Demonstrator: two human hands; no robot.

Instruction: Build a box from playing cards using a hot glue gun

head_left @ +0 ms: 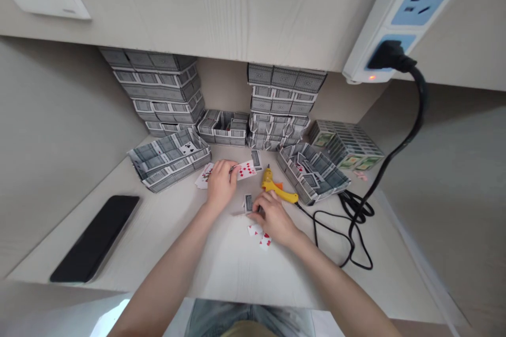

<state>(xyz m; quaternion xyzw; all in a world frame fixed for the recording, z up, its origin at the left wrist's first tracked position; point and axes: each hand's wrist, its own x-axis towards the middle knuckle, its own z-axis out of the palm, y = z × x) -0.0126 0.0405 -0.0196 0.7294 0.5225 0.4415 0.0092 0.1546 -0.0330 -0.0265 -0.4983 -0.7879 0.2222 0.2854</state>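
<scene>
A power strip [395, 21] occupies the near right, while the left hand [221, 183], left of a yellow glue gun [280, 191], pinches a playing card [248, 169], the grip of the right hand [274, 216] being indiscernible.

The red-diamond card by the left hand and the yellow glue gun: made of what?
Card: probably thin, smooth paper, by its flat white face and red print; possibly plastic.
Glue gun: likely smooth, hard plastic, by its even yellow, moulded shape.
</scene>
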